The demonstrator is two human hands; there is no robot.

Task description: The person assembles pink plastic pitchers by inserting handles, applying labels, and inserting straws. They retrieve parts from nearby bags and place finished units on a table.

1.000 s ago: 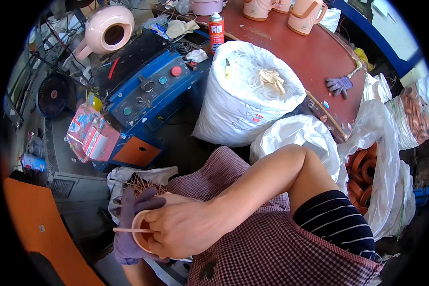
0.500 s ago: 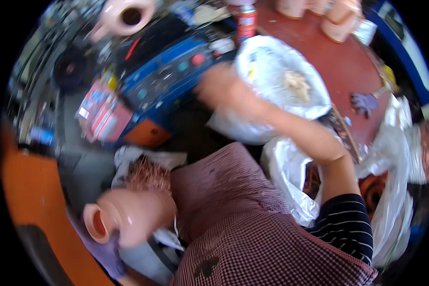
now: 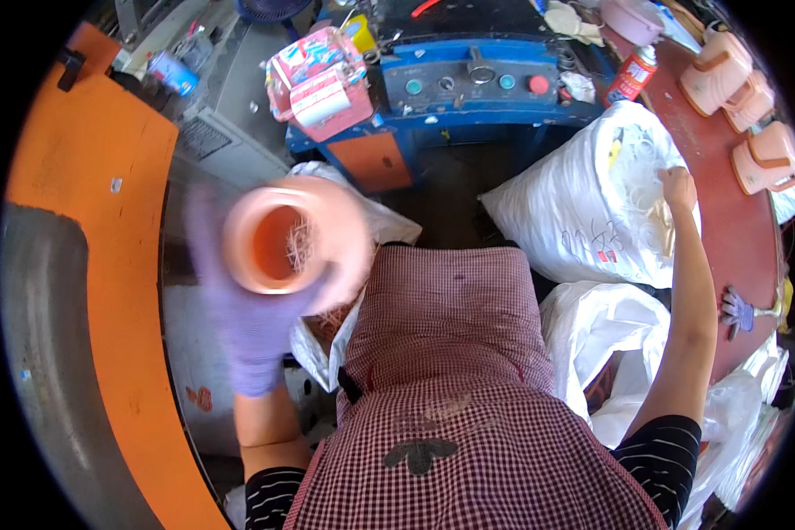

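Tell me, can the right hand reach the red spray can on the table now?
Probably yes. The right hand is bare at the white sack, and the red spray can stands just beyond, nothing between them.

Blue machine point(image 3: 477, 88) with round buttons up top, a red spray can point(image 3: 632, 75) just right of it, three pinkish moulded pieces point(image 3: 751, 115) on the reddish counter point(image 3: 724, 230), orange panel point(image 3: 88, 203) down the left side.
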